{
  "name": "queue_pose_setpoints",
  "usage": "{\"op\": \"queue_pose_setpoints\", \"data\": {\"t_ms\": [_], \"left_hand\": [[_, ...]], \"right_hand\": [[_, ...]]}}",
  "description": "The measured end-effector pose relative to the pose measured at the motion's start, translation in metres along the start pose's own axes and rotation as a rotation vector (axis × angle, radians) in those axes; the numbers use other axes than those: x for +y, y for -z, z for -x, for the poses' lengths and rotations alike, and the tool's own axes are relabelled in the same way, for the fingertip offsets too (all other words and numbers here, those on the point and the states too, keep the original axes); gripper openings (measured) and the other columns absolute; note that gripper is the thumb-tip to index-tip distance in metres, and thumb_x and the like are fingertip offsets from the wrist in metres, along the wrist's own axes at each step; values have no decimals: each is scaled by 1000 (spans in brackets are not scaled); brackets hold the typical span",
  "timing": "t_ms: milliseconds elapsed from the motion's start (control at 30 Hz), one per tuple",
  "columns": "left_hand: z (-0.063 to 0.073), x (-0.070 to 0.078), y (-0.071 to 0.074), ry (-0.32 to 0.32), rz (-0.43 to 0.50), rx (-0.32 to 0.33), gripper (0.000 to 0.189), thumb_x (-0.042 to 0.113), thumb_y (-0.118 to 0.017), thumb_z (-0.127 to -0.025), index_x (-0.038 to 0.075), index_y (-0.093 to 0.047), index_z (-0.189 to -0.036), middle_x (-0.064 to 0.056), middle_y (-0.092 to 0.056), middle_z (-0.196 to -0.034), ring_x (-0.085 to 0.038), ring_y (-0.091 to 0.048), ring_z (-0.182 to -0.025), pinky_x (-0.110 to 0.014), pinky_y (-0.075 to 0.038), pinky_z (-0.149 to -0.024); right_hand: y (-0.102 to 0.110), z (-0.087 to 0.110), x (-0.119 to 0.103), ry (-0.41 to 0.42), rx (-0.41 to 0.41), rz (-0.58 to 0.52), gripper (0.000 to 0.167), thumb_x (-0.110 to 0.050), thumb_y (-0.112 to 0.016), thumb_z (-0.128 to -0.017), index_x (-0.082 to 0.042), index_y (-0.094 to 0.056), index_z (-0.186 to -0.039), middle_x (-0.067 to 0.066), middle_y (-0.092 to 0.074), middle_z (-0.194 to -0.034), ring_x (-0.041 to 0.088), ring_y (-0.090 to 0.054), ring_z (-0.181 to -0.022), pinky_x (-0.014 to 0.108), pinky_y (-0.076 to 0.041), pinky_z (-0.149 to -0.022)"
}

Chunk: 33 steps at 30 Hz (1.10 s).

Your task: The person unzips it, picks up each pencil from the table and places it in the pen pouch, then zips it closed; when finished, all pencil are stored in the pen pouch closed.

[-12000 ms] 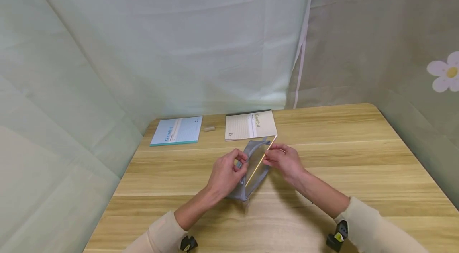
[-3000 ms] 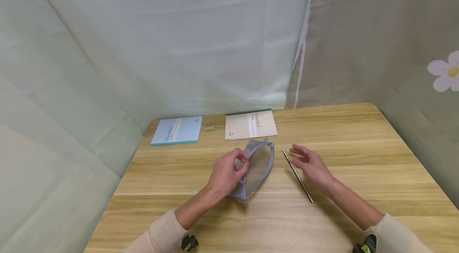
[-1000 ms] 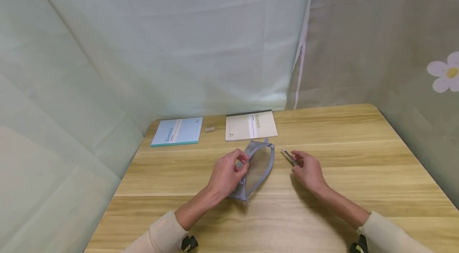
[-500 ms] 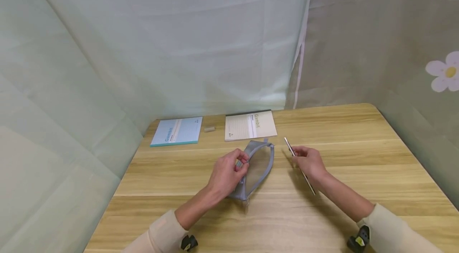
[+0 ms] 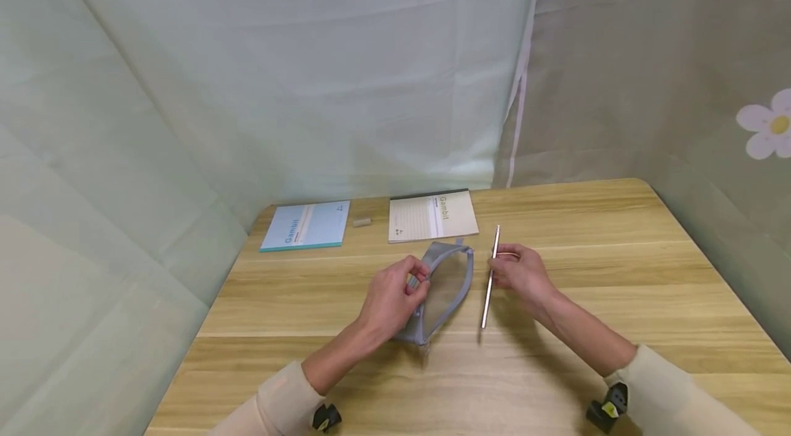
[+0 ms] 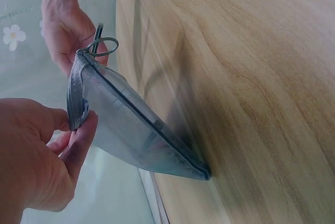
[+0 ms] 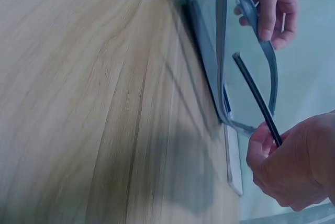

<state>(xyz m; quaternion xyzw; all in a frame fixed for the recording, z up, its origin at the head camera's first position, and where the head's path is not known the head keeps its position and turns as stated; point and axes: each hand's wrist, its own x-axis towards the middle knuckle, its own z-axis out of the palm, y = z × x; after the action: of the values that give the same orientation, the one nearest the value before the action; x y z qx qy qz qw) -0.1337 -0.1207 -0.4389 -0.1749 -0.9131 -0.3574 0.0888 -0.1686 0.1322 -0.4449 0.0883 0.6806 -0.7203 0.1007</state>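
My left hand [image 5: 392, 295] pinches the rim of a grey mesh zip pencil case [image 5: 437, 253], which stands on the table with its mouth gaping to the right. Between thumb and fingers, my right hand [image 5: 524, 274] holds a slim dark pencil [image 5: 488, 302] just right of that mouth, above the table. In the right wrist view the pencil [image 7: 256, 96] slants toward the case's mouth, lined up in front of the zip rim [image 7: 221, 51]. The left wrist view shows the mesh side [image 6: 131, 124] and a ring at the zip end. The case's contents are mostly hidden.
A blue notebook [image 5: 305, 225] lies at the table's back left, and a cream notebook [image 5: 426, 216] behind the pencil case. Between the notebooks sits a small pale eraser-like block [image 5: 362, 222]. Fabric curtains [image 5: 371, 79] rise behind the wooden table [image 5: 587, 230].
Twelve seconds ago a yellowish pencil was going into the case. The dark pencil, then lying on the table, was picked up, turned more upright and brought left. My left hand stays put.
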Motion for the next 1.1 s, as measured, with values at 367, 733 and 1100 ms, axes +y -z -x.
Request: {"op": "queue_pose_setpoints", "data": {"t_ms": [367, 733, 1100], "left_hand": [[0, 0, -1, -4, -6, 10, 14, 6, -78, -94, 13, -70, -104, 1, -73, -95, 1, -63, -64, -18, -54, -55], [0, 0, -2, -6, -9, 14, 15, 6, -78, -94, 14, -70, -104, 2, -73, -95, 1, -64, -66, -18, -54, -56], [-1, 0, -3, 2, 12, 4, 15, 6, -77, -94, 13, -71, -105, 1, -73, -96, -1, -65, -66, -19, -55, -55]], "right_hand": [[-23, 0, 8, 13, 11, -242, 42, 17, -61, -96, 15, -43, -134, 10, -62, -97, 14, -72, -75, 31, -65, -75], [-43, 7, 25, 26, 37, -296, 38, 21, -62, -93, 14, -47, -126, 5, -62, -85, 14, -72, -71, 31, -65, -71], [-63, 12, 36, 8, 26, -308, 34, 21, -62, -93, 14, -48, -123, 9, -62, -88, 16, -71, -70, 31, -65, -70]]}}
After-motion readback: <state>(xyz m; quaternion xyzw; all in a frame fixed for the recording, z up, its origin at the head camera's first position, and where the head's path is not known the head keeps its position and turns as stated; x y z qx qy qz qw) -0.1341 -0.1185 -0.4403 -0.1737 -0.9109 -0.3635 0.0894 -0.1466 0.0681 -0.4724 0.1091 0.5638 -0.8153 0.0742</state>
